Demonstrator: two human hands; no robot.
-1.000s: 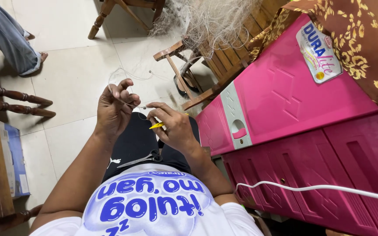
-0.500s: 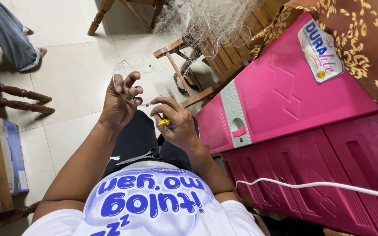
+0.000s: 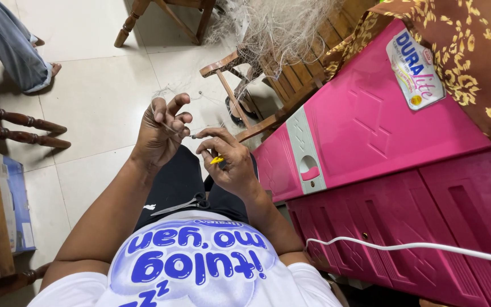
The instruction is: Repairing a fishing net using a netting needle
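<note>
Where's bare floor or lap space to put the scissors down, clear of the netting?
Bare tile lies between the left hand, the dark wooden legs and another person's jeans leg. Crowded: the netting over the wooden chair, and the pink cabinet beside the right hand. The scissors already fill the lap.

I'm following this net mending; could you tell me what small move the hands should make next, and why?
Probably draw the right hand, with its yellow tool, away from the left hand to tighten the thin line pinched there; the two hands sit close together.
</note>
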